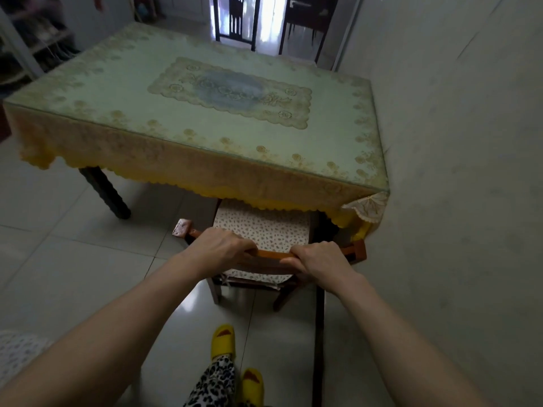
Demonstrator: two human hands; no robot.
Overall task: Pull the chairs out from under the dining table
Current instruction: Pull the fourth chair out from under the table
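A wooden chair [271, 254] with a spotted seat cushion [264, 230] stands at the near side of the dining table [164, 113], its seat partly under the yellow lace tablecloth. My left hand [223, 242] and my right hand [320, 261] both grip the chair's orange-brown top rail, a short way apart. The front of the seat is hidden under the cloth. A second dark chair [236, 20] stands at the table's far end.
A white wall [455, 171] runs close along the right of the table and chair. Tiled floor [58, 245] lies to the left. A dark table leg [105, 192] stands at the near left. My yellow slippers [224, 340] are just behind the chair. Shelves [32, 39] stand far left.
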